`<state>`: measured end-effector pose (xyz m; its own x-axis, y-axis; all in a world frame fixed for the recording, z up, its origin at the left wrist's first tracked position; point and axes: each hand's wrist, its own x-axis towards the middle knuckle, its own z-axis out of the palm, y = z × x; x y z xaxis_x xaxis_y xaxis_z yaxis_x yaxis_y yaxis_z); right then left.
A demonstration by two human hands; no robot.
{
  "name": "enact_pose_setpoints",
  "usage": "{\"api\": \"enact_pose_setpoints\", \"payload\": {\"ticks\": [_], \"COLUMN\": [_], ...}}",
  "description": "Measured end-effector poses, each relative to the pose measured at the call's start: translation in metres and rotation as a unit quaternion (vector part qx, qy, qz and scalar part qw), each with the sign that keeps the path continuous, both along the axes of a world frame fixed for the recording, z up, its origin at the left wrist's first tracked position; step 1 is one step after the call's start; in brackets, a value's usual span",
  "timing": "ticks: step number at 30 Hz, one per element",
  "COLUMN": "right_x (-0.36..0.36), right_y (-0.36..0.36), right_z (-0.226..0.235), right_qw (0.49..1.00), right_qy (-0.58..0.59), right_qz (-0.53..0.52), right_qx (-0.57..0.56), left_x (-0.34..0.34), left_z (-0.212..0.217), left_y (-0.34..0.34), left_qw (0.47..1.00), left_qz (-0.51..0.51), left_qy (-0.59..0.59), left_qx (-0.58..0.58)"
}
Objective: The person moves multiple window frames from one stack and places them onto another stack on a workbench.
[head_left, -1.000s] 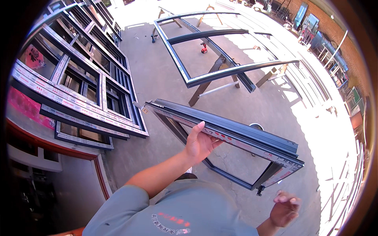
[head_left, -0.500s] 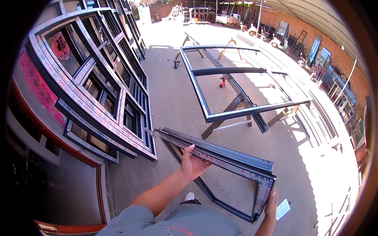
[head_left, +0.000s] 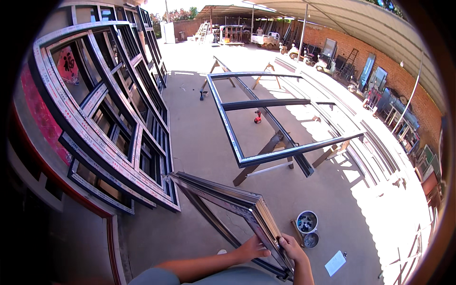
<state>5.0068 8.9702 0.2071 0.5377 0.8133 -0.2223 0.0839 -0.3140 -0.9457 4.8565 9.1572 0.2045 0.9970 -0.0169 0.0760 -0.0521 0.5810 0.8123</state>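
Observation:
A dark window frame (head_left: pixel 216 189) with film-covered faces is held tilted in front of me, its far corner close to the stacked frames on the left. My left hand (head_left: pixel 253 249) is closed on the frame's near side bar, from the inner edge. Along the outer edge of the same bar, my right hand (head_left: pixel 293 248) grips with its thumb on top. Part of the frame's lower end is hidden behind my hands and right forearm.
Large window frames (head_left: pixel 137 145) lean in a stack at left. Ahead, a big frame (head_left: pixel 289 151) rests on trestles (head_left: pixel 259 156), with a red cordless drill (head_left: pixel 257 117) on the floor. Two round containers (head_left: pixel 307 221) and a white sheet (head_left: pixel 335 263) lie at right.
The held frame has swung so its near side bar faces me more. My left hand has moved from the long upper bar to the near side bar. The round containers now show.

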Motion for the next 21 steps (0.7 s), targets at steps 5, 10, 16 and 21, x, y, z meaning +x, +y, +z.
{"api": "enact_pose_setpoints", "payload": {"ticks": [5,10,16,21], "right_x": [-0.005,-0.012,-0.018,-0.016], "right_y": [-0.007,-0.035,-0.051,-0.047], "right_z": [-0.042,-0.123,-0.17,-0.078], "right_qw": [0.993,0.984,0.985,0.973], "right_qy": [0.036,0.084,0.078,0.078], "right_qz": [0.056,0.082,0.053,0.009], "right_qx": [-0.094,-0.136,-0.148,-0.216], "left_x": [-0.015,-0.036,-0.032,-0.012], "left_z": [-0.02,-0.032,-0.042,-0.011], "left_y": [0.004,-0.005,0.008,0.014], "left_qw": [0.976,0.942,0.937,0.938], "left_qz": [-0.013,0.031,0.12,0.177], "left_qy": [0.135,0.126,0.187,0.147], "left_qx": [0.171,0.308,0.27,0.258]}}
